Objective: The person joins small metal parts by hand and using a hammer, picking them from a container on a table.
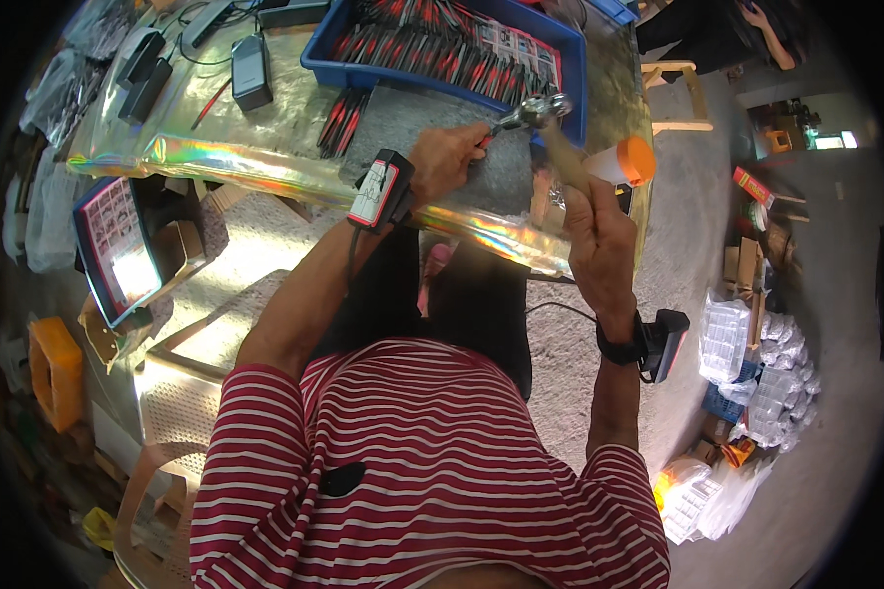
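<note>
My right hand [602, 236] is closed around the wooden handle of a hammer [563, 152]. The shiny metal head is up over the dark work slab [501, 175], and the handle is smeared by motion. At the slab, my left hand [444, 162] pinches a slim piece with a red end [483, 142]; most of it is hidden by the fingers and the hammer head. Behind the slab, a blue tray [432, 86] holds many slim black-and-red pieces. A small bunch of similar pieces [342, 123] lies left of the slab.
A white bottle with an orange cap [635, 162] is by my right hand. Black boxes with cables [251, 74] lie on the table's left. A plastic chair [182, 402] stands at my left, and wrapped packs [771, 363] are on the floor at right.
</note>
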Demonstrator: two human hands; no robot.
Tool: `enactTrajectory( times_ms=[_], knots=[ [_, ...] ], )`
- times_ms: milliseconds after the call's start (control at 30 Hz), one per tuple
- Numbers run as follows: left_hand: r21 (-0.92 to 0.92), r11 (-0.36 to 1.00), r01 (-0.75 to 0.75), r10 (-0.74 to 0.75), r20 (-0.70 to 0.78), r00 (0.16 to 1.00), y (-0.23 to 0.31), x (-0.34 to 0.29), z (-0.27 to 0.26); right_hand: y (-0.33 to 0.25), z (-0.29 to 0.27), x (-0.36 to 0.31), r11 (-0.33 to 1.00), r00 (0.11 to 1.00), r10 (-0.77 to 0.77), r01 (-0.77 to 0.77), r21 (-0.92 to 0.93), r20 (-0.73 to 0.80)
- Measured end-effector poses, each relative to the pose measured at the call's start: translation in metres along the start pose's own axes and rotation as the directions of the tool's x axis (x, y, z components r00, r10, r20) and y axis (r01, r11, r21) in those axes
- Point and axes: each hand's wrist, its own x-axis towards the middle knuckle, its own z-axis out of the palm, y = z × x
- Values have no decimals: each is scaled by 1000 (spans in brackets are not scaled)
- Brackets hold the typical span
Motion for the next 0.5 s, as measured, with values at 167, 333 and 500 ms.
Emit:
enactTrajectory(
  times_ms=[167,333,500],
  knots=[
    [-5,1000,2,-2,4,1000,-2,0,3,0,-3,3,969,994,-107,111,-220,32],
    [17,1000,6,-7,56,998,-3,-1,-1,-32,-25,8,984,981,-134,115,-137,-141],
    [19,999,-40,40,2,999,1,2,2,3,-13,2,856,849,-482,403,-325,-217]
  ],
)
